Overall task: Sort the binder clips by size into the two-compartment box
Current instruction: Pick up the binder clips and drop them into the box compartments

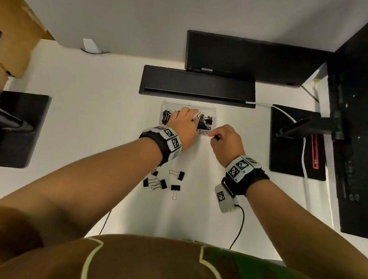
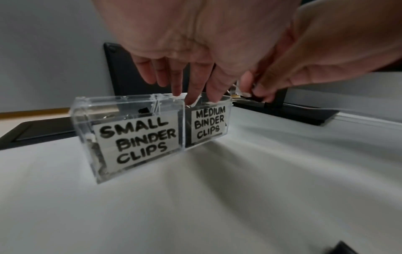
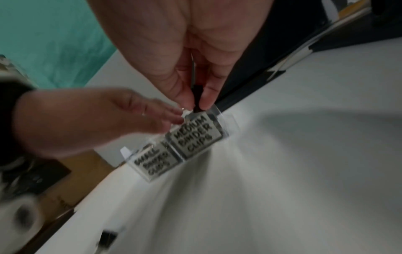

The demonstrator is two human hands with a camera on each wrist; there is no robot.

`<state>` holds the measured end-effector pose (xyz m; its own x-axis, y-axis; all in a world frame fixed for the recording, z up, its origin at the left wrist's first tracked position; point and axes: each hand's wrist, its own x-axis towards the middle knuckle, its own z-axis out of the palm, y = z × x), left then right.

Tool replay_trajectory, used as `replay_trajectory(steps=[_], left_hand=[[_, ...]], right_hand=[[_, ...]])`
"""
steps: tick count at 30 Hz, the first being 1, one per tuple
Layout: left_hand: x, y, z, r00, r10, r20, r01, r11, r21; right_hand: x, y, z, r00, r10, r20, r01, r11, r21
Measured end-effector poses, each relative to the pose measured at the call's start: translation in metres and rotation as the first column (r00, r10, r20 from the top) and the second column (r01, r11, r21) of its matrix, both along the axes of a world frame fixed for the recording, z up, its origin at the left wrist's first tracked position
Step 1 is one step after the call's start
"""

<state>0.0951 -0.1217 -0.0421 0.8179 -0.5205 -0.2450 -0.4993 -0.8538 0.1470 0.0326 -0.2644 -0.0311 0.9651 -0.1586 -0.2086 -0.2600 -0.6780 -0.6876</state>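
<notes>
A clear two-compartment box (image 1: 178, 103) stands on the white desk, labelled "SMALL BINDER CLIPS" (image 2: 135, 141) on its left half and "MEDIUM BINDER CLIPS" (image 2: 208, 123) on its right half. Black clips lie in both halves. My left hand (image 1: 190, 115) hovers over the box, its straight fingers (image 2: 193, 96) pointing down at the divider and the medium side. My right hand (image 1: 213, 136) pinches a black binder clip (image 3: 196, 96) between thumb and fingers, just above the front right rim of the medium compartment (image 3: 195, 135). Several loose clips (image 1: 174, 187) lie near me.
A long black bar (image 1: 198, 86) sits right behind the box. Black monitor bases stand at left (image 1: 12, 129) and right (image 1: 297, 140). A white cable (image 1: 305, 153) crosses the right base. A cardboard box (image 1: 10, 27) is at far left.
</notes>
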Motion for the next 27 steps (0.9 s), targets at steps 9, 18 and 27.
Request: replay_trajectory(steps=[9, 18, 27], left_hand=[[-0.046, 0.071, -0.004, 0.989, 0.123, -0.083, -0.136, 0.977, -0.166], [-0.093, 0.139, -0.03, 0.899, 0.307, -0.312, -0.371, 0.912, -0.172], [-0.105, 0.143, -0.031, 0.873, 0.317, -0.37, -0.412, 0.885, -0.215]], right_hand=[[0.06, 0.016, 0.014, 0.976, 0.159, -0.15, -0.199, 0.93, -0.308], [0.044, 0.032, 0.014, 0.955, 0.244, -0.166, -0.295, 0.816, -0.497], [-0.038, 0.07, -0.027, 0.762, 0.553, -0.335, -0.639, 0.727, -0.253]])
